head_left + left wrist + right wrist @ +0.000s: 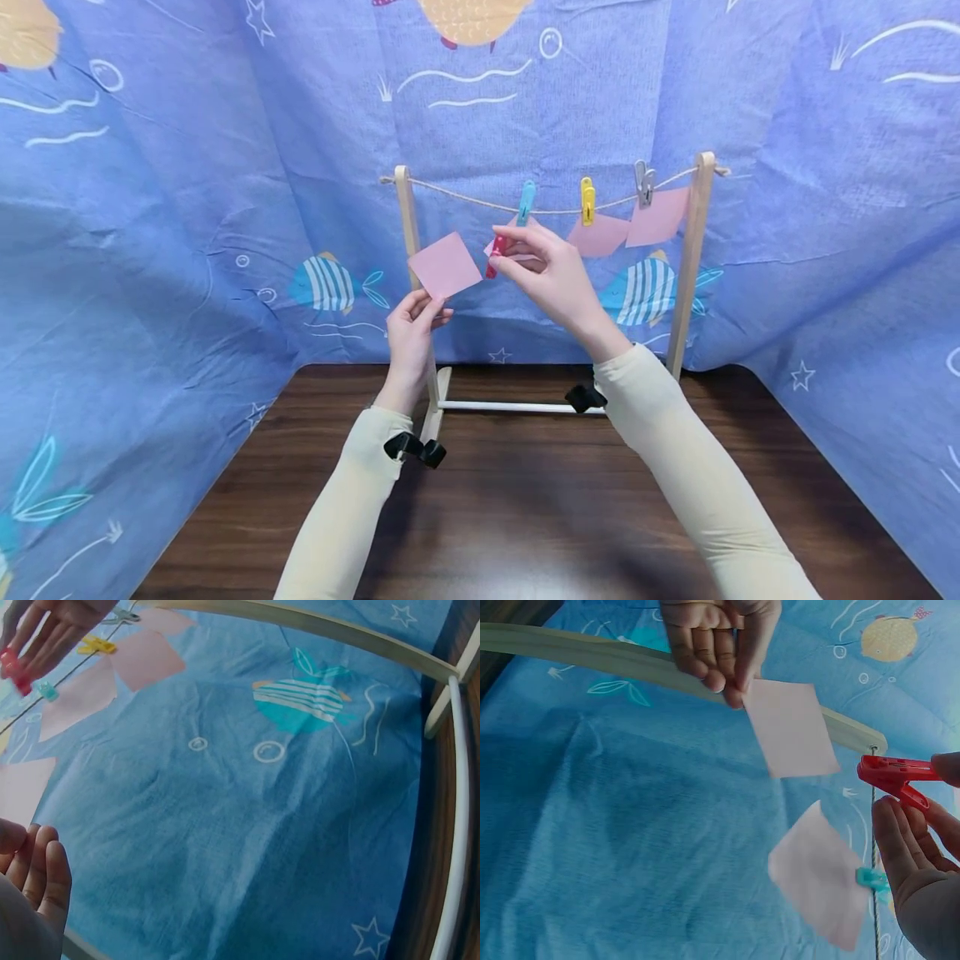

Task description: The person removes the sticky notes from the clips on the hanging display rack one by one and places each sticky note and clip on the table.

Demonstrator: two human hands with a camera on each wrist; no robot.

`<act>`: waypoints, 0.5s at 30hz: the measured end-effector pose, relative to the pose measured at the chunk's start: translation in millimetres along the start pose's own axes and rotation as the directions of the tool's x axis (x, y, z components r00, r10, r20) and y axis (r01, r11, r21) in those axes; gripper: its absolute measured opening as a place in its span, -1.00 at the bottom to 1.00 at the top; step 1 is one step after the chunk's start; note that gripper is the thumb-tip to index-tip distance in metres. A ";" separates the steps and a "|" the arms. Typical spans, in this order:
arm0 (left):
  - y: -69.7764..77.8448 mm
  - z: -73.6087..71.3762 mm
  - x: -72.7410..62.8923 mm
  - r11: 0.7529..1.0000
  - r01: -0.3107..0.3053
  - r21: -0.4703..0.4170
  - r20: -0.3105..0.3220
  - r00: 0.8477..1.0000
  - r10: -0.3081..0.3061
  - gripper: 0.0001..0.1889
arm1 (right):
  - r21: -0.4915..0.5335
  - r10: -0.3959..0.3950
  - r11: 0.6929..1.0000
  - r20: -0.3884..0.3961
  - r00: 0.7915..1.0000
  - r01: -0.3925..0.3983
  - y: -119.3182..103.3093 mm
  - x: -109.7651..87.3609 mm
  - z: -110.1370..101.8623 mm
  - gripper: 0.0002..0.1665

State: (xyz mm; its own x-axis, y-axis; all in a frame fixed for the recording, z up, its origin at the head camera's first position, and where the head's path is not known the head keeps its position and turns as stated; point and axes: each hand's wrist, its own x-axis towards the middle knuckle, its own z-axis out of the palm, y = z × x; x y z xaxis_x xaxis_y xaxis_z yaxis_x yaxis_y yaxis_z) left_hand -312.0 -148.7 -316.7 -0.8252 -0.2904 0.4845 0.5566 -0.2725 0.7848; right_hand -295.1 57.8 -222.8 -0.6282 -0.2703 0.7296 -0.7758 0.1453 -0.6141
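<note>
My left hand [411, 337] pinches a square pink paper [446, 267] by its lower corner, holding it up near the left post. Between thumb and fingers of my right hand [551, 275] is a red clothespin [896, 776], just right of that paper and in front of the string [465, 197]. A blue clothespin [527, 202] on the string holds another pink paper [821, 877], partly hidden behind my right hand in the head view. Farther right, a yellow clothespin [587, 202] and a grey clothespin [644, 185] each hold a pink paper on the string.
The string runs between a left wooden post [407, 212] and a right wooden post [692, 258]. A white bar [517, 407] joins them low over the dark wooden table [525, 508]. A blue fish-patterned curtain [315, 167] hangs behind and at both sides.
</note>
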 end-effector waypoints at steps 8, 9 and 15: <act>2.0 -15.7 -5.7 0.998 -0.015 0.069 0.014 1.000 0.014 -0.88 | -0.036 0.041 0.998 -0.028 0.999 -0.042 13.4 -28.7 -13.5 -0.53; 2.7 -17.7 -6.7 0.997 -0.019 0.069 0.014 1.000 0.019 -0.88 | -0.039 0.049 0.998 -0.033 0.998 -0.050 15.0 -32.6 -16.0 -0.53; 8.9 -33.1 -12.3 0.996 -0.039 0.078 0.027 0.999 0.037 -0.82 | -0.110 0.153 0.981 -0.064 0.986 -0.159 30.8 -61.9 -37.7 -0.50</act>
State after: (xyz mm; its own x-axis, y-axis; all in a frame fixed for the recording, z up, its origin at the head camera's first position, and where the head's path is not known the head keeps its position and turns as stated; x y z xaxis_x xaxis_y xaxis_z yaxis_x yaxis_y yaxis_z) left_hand -293.7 -178.0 -328.4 -0.8062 -0.2753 0.5236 0.5794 -0.1886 0.7929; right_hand -282.3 114.8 -275.5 -0.7418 -0.1833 0.6451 -0.6678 0.2907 -0.6853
